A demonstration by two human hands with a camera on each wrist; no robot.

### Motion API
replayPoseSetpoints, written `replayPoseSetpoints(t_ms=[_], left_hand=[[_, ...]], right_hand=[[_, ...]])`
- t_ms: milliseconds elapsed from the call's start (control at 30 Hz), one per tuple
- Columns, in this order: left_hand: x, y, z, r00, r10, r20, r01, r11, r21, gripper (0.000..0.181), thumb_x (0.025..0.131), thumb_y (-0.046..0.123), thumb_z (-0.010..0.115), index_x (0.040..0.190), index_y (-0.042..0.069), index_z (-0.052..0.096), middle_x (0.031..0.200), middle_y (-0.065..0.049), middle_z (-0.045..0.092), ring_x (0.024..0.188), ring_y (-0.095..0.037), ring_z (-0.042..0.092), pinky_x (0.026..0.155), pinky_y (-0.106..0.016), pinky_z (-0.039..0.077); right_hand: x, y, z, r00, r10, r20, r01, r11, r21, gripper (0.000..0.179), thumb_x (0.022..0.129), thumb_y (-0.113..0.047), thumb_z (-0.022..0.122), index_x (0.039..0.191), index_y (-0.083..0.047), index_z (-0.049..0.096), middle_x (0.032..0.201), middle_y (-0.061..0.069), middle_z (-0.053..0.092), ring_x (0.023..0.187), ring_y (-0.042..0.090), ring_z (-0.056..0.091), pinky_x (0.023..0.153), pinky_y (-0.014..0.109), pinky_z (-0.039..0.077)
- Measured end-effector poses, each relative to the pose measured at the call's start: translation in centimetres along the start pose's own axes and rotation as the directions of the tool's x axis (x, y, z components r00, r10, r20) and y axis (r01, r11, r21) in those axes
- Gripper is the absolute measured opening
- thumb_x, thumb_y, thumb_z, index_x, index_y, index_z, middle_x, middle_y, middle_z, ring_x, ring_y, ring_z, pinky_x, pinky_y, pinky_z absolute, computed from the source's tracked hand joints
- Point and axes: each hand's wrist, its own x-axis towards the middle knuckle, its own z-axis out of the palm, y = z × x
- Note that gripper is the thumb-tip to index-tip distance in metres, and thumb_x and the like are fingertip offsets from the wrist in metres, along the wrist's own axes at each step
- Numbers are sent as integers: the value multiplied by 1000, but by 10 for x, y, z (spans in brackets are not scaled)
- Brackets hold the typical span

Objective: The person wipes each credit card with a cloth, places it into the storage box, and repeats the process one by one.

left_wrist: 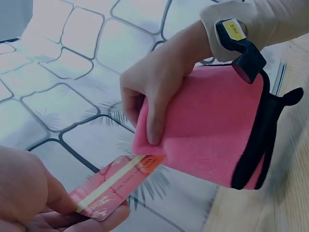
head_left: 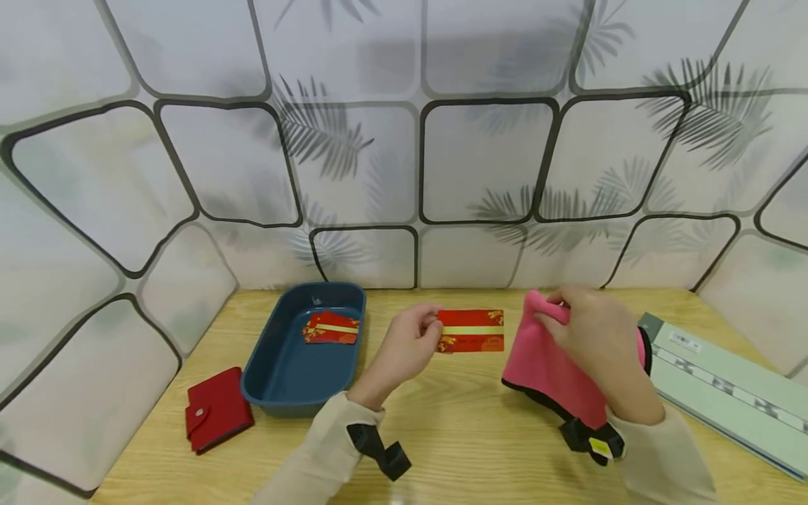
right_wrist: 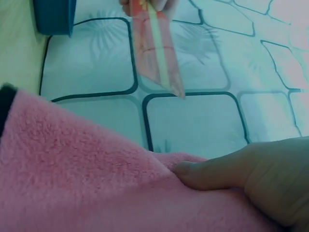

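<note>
Between thumb and fingers, my left hand (head_left: 410, 344) pinches a red card (head_left: 472, 330) with a pale gold stripe by its left end. The card is held up above the table, also seen in the left wrist view as a card (left_wrist: 116, 186) with printed characters. To the right, my right hand (head_left: 590, 337) grips a fold of a pink fleecy cloth (head_left: 549, 365) with black edging, which hangs below it. In the right wrist view, the thumb presses on the cloth (right_wrist: 87, 164). Card and cloth are apart in the head view.
A blue tray (head_left: 278, 382) at the left holds several similar red cards (head_left: 331, 328). Left of it lies a red snap wallet (head_left: 217, 408). A pale green flat box (head_left: 726, 393) lies at the right. A patterned backdrop (head_left: 486, 161) stands behind the wooden table (head_left: 442, 421).
</note>
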Motion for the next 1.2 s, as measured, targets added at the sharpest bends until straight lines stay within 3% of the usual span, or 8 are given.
replayPoseSetpoints(t_ms=[200,433,500,600,700,767,933,1200], left_hand=[[-5,8,-10,999,-38,-15,37,999,-34,28,97,3,48,122,-3,60,62,1,45,45,-10,31,47,-21,29],[-10,16,-42,990,-61,-124,49,994,-94,26,96,3,51,120,-2,61,61,0,42,48,-14,32,49,-22,31],[-11,11,-52,987,-70,-143,57,994,-96,27,96,2,50,120,-2,61,64,-3,51,49,-14,40,50,-22,37],[-11,0,-69,978,-104,-180,88,992,-94,27,96,2,48,119,-2,61,80,-13,67,59,-18,59,55,-22,50],[-10,-14,-86,969,-175,-177,152,979,-135,29,97,1,44,121,-6,59,103,-24,68,76,-28,70,64,-33,59],[-11,-25,-97,959,-231,-166,206,966,-155,31,97,1,43,124,-7,56,111,-27,65,88,-31,69,70,-39,59],[-16,-54,-125,927,-311,-209,305,950,-63,36,95,0,41,128,-12,51,112,-29,64,87,-23,65,66,-28,58],[-16,-91,-154,887,-416,-199,428,904,17,40,91,-5,35,127,-17,47,124,-37,51,95,-39,64,70,-39,59]], right_hand=[[-1,-1,5,999,-22,23,22,1000,-2,23,68,-19,85,82,-10,68,59,1,56,50,18,45,45,30,32],[-1,0,4,991,6,130,-16,997,71,22,72,-22,83,84,-10,68,57,-1,52,52,16,42,48,29,31],[-3,1,3,988,20,154,-32,996,79,22,73,-23,83,84,-11,68,56,-3,50,51,15,40,47,28,29],[-6,1,3,987,15,159,-28,996,85,22,72,-22,82,84,-10,68,56,-3,50,51,14,38,47,27,29],[-6,0,5,987,-13,159,-2,996,91,23,73,-22,82,83,-9,67,57,-3,51,50,13,38,48,27,29],[-6,-2,6,987,-37,158,21,995,97,23,72,-22,83,82,-9,67,58,-3,51,50,12,39,48,27,29],[-4,-8,11,985,-76,156,59,992,111,25,71,-24,85,81,-10,66,58,-4,53,51,12,41,49,27,31],[-5,-17,18,981,-114,160,93,987,131,27,70,-27,85,78,-12,64,55,-7,45,51,11,39,49,26,30]])
